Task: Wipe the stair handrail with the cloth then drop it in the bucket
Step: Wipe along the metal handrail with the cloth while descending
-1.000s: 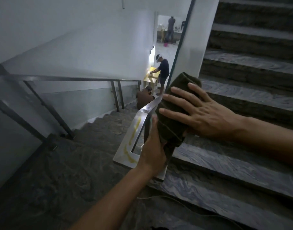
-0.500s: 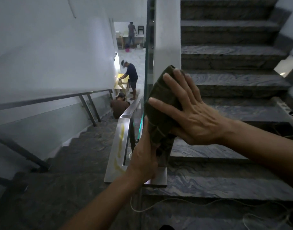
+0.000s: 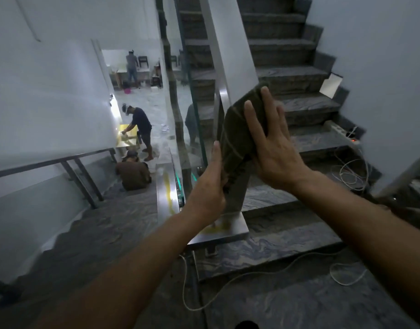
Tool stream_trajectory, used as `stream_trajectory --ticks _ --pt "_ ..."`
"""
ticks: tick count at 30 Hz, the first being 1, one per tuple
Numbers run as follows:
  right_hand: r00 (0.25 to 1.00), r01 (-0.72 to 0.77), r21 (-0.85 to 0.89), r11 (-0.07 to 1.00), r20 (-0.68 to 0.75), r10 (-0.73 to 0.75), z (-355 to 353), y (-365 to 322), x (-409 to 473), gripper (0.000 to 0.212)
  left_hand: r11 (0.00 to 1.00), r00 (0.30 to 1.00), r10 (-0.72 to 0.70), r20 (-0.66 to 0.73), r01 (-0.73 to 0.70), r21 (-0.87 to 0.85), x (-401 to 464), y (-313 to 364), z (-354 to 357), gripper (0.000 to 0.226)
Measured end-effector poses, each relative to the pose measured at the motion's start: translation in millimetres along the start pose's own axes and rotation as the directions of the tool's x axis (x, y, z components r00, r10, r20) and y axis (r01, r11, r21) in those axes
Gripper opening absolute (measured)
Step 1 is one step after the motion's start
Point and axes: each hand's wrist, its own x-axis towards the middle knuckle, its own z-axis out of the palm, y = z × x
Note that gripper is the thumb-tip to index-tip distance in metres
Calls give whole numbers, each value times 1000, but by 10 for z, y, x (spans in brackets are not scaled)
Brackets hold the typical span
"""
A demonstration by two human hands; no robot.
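A dark olive cloth is draped over the rising steel handrail at the stair turn. My right hand lies flat on the cloth's right side, fingers spread and pointing up. My left hand presses the cloth's lower left edge from the other side. The flat lower section of the handrail runs down toward the lower flight, with yellow smears on it. No bucket shows near me.
Stone steps climb ahead on the right; a power strip and white cables lie on them. A wall rail lines the descending flight. Two people are at the bottom and a third stands farther back.
Both hands and the cloth have slid up along the rail. The view has swung right, showing more of the upper flight and the cables.
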Motion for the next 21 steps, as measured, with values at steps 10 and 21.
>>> stream_trajectory --ticks 10,21 --pt "956 -291 216 932 112 272 535 -680 -671 83 964 926 -151 346 60 259 -405 -266 -414 97" --pt "664 -747 180 639 169 728 764 -1188 -526 89 933 905 -153 397 0 360 -490 -181 -477 91"
